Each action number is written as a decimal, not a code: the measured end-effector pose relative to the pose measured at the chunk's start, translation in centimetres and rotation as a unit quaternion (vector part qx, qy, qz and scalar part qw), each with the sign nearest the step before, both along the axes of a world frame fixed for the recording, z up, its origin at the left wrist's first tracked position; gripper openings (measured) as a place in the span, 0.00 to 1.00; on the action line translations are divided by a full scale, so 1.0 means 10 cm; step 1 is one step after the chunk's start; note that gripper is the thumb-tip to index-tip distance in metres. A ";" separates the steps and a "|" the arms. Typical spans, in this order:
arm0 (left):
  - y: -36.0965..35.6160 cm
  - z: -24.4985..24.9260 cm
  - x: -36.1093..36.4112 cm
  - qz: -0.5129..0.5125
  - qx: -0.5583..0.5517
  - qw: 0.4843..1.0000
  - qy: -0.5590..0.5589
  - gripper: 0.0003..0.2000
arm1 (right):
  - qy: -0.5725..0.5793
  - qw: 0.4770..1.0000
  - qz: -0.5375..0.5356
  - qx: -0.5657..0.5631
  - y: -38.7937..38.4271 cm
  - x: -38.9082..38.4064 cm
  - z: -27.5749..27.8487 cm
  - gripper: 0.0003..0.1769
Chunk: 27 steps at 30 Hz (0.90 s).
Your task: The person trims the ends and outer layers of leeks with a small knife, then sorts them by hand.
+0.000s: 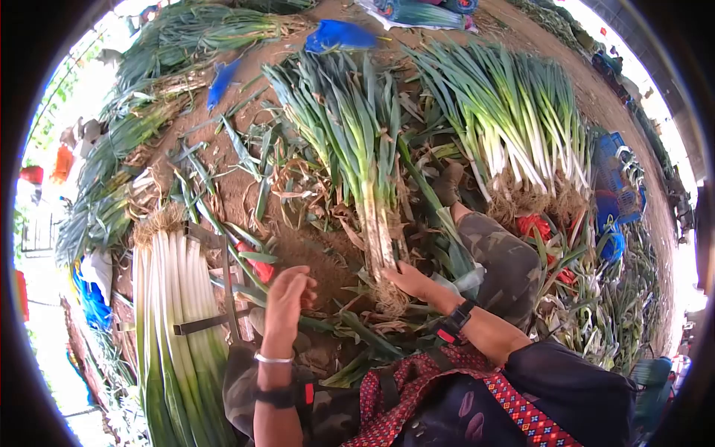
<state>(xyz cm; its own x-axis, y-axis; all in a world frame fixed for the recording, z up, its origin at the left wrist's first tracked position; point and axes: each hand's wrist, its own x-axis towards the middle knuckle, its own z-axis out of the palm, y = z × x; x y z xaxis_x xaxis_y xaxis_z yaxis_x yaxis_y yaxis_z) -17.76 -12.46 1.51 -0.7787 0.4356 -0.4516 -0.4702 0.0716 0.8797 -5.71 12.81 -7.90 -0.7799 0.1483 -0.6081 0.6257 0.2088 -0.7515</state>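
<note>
My right hand [409, 282] grips the white lower stalks of some leeks [370, 212], just above their roots. Their green leaves fan out away from me over the ground. My left hand [289, 296] is raised to the left of those roots, with its fingers partly bent and apart and nothing visible in them. Beside my left arm, a thick bundle of clean white-stalked leeks [175, 298] lies in a metal frame [228, 287] with a dark strap [201, 325]; its roots point away from me.
Another spread of leeks [525, 127] lies at the right, roots toward me. Piled leeks [186, 37] line the far left. Stripped leaves [298, 179] litter the soil. Blue plastic [339, 36] lies at the back, and a blue crate [618, 179] stands at the far right.
</note>
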 end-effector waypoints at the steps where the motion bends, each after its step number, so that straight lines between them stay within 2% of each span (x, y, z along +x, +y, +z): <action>1: 0.12 -0.07 0.04 -0.021 -0.024 0.999 -0.030 0.14 | 0.013 1.000 0.005 0.025 -0.03 0.01 0.15 0.44; 2: 0.27 -0.15 0.10 -0.039 -0.049 0.996 -0.059 0.15 | 0.027 0.998 0.012 0.050 -0.05 0.01 0.28 0.44; 3: 0.40 -0.38 0.15 -0.053 -0.029 0.997 -0.051 0.17 | 0.039 0.996 0.021 0.073 -0.10 0.05 0.45 0.44; 4: 0.53 -0.53 0.23 -0.067 -0.010 0.997 -0.044 0.18 | 0.039 0.997 0.019 0.057 -0.19 0.16 0.85 0.44; 5: 0.73 -0.29 0.33 -0.092 -0.007 0.987 -0.129 0.19 | 0.063 0.996 0.035 0.060 -0.26 0.33 0.80 0.43; 6: 0.92 -0.70 0.40 -0.100 0.075 0.988 -0.092 0.20 | 0.110 0.991 0.058 0.050 -0.37 0.52 0.84 0.41; 7: 1.02 -0.81 0.51 -0.107 0.096 0.979 -0.142 0.18 | 0.158 0.983 0.080 0.040 -0.43 0.67 0.89 0.40; 9: 1.14 -0.93 0.70 -0.161 0.006 0.970 -0.180 0.16 | 0.078 0.981 0.167 0.066 -0.34 0.86 0.65 0.36; 10: 1.14 -1.15 0.82 -0.143 -0.037 0.978 -0.150 0.14 | 0.041 0.974 0.210 0.080 -0.26 0.93 0.44 0.34; 11: 1.08 -1.49 0.96 -0.121 -0.079 0.983 -0.117 0.13 | 0.061 0.979 0.171 0.094 -0.18 1.01 0.14 0.31; 12: 0.95 -1.90 1.05 -0.115 -0.134 0.983 -0.048 0.11 | 0.019 0.980 0.137 0.143 -0.07 1.00 0.22 0.31; 13: 0.87 -1.80 1.10 -0.104 -0.135 0.983 -0.075 0.10 | 0.000 0.980 0.098 0.171 0.01 0.94 0.31 0.31; 14: 0.78 -1.71 1.17 -0.093 -0.136 0.981 -0.102 0.10 | 0.000 0.993 0.025 0.117 0.13 0.90 0.04 0.32; 15: 0.72 -1.50 1.23 -0.081 -0.137 0.979 -0.127 0.09 | -0.020 0.990 0.073 0.118 0.28 0.73 0.05 0.32; 16: 0.70 -1.06 1.26 -0.082 -0.113 0.978 -0.153 0.09 | -0.008 0.997 -0.078 -0.025 0.29 0.64 -0.12 0.32; 17: 0.65 -0.87 1.31 -0.072 -0.109 0.978 -0.160 0.09 | -0.041 0.972 -0.168 -0.159 0.34 0.51 -0.27 0.32; 18: 0.61 -0.74 1.35 -0.060 -0.105 0.979 -0.167 0.08 | -0.030 0.962 -0.206 -0.175 0.32 0.37 -0.28 0.35; 20: 0.52 -0.66 1.46 -0.045 -0.096 0.983 -0.152 0.07 | -0.006 0.979 -0.174 -0.106 0.24 0.08 -0.25 0.38; 21: 0.48 -0.63 1.53 -0.055 -0.112 0.988 -0.088 0.07 | 0.005 0.985 -0.157 -0.070 0.18 -0.06 -0.24 0.39; 24: 0.46 -0.48 1.75 -0.083 -0.188 0.976 0.078 0.09 | -0.033 0.980 -0.182 -0.070 -0.05 -0.36 -0.02 0.39; 25: 0.43 -0.56 1.85 -0.103 -0.254 0.951 0.145 0.12 | 0.001 0.982 -0.186 -0.013 -0.06 -0.44 -0.18 0.39; 27: 0.46 -0.29 2.03 -0.111 -0.267 0.934 0.210 0.19 | 0.071 0.974 -0.188 0.104 -0.08 -0.62 -0.66 0.38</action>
<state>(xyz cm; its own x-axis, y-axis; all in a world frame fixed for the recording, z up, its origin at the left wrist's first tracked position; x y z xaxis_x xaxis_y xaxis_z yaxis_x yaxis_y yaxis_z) 2.49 -7.86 -1.44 -0.8528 0.4080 -0.3259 -0.0129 0.6074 0.7943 -11.90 11.96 -14.48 -0.7215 0.5472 -0.4243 0.5797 0.1423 -0.8023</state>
